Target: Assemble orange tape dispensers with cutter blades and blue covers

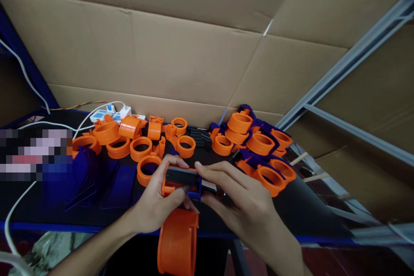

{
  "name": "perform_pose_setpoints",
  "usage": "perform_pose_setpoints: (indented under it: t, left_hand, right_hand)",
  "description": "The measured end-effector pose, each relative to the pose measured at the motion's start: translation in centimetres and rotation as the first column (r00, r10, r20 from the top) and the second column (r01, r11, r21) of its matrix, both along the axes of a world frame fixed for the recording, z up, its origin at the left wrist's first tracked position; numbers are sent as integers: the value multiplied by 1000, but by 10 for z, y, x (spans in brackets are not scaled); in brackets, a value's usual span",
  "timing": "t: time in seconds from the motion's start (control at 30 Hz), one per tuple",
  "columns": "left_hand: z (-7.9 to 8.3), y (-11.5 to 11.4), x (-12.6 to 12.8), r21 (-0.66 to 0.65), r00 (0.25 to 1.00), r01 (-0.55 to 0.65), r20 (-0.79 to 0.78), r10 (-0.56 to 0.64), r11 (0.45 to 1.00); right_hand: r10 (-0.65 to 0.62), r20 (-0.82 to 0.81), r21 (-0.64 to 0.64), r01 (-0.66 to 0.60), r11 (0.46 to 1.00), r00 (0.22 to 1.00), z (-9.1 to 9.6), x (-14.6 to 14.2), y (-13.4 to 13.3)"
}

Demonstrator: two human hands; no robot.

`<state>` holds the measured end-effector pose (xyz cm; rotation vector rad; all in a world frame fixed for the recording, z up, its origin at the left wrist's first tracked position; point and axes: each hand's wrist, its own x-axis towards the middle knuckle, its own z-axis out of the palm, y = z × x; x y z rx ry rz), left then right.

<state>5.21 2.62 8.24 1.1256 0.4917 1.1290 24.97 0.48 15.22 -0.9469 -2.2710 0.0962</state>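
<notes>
Between both hands, just above the table's front edge, is an orange plastic ring holder (pixel 177 241) with its ring hanging down. A black bar-shaped insert (pixel 181 177) lies in its upper frame, with a blue piece at the right end. My left hand (pixel 158 198) wraps the frame from the left, thumb across its front. My right hand (pixel 242 194) closes on the right end, fingertips at the blue piece and a dark flat part (pixel 208 186) that sticks out. What lies under the right fingers is partly hidden.
Several orange ring parts (pixel 140 148) lie behind my left hand. More with blue straps (pixel 260 143) are piled at the right. Blue flat sheets (pixel 121 185) lie at left, black bars (pixel 199 137) at the back. A white power strip (pixel 100 115) with cables stands against the cardboard wall (pixel 194 60).
</notes>
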Motion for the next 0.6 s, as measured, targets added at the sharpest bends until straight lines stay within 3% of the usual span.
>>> perform_pose_setpoints:
  t: [0.17,0.3,0.4,0.47,0.53,0.6]
  left_hand:
    - [-6,-2,1,27,999,-41,22,40,999]
    - [3,-3,-2,-33,998,-26,49,27,999]
    - [15,-2,-7,-72,979,176,117,-167,982]
    - [20,1,-9,-76,917,337,251,-309,938]
    - [21,3,-8,-98,881,403,313,-356,910]
    - [18,6,-6,-112,887,397,302,-349,911]
  right_hand:
    - [-9,33,15,8,1000,999,2,-2,-5]
    - [6,-45,-2,-7,1000,999,-2,-2,1]
    - [26,-145,-57,-35,998,989,-6,3,10]
    - [7,-189,-92,-24,995,982,-8,9,15]
    - [-20,-213,-116,-5,993,977,-9,17,17]
    - [-30,-231,-145,-4,989,972,-8,23,16]
